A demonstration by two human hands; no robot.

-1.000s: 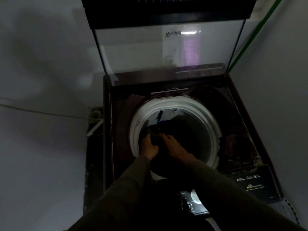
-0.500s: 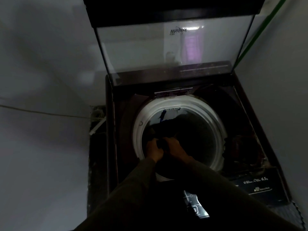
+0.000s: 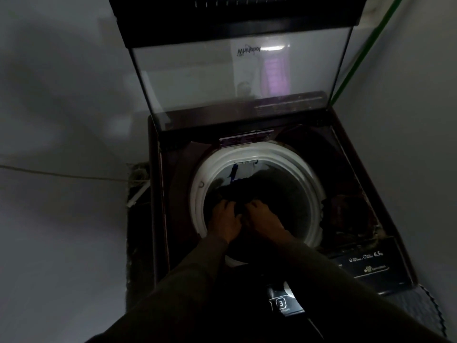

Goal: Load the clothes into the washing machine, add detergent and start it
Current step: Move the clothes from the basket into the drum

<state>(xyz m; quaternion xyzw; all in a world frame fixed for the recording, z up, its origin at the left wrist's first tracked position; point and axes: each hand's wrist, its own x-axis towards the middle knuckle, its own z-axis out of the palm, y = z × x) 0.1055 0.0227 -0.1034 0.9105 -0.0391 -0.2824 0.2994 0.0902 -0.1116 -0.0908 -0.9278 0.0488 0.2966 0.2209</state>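
Note:
A dark top-loading washing machine (image 3: pixel 366 184) stands open in a dim corner, its glass lid (image 3: pixel 237 78) raised upright at the back. A white ring (image 3: pixel 304 169) rims the drum. Dark clothes (image 3: pixel 249 189) lie inside the drum. My left hand (image 3: pixel 223 222) and my right hand (image 3: pixel 262 219) reach side by side into the front of the drum. Their fingers curl into the dark clothes and grip them. Both forearms wear dark sleeves. The fingertips are partly hidden in the fabric.
The control panel (image 3: pixel 282 303) with a lit button marked 3 sits at the near edge, between my arms. Grey walls close in on the left and right. A green pipe (image 3: pixel 356 58) runs up the right wall. A thin cord (image 3: pixel 61 173) crosses the left wall.
The view has shifted slightly, so the machine sits a little further right. My hands stay together in the drum on the dark clothes, with little movement.

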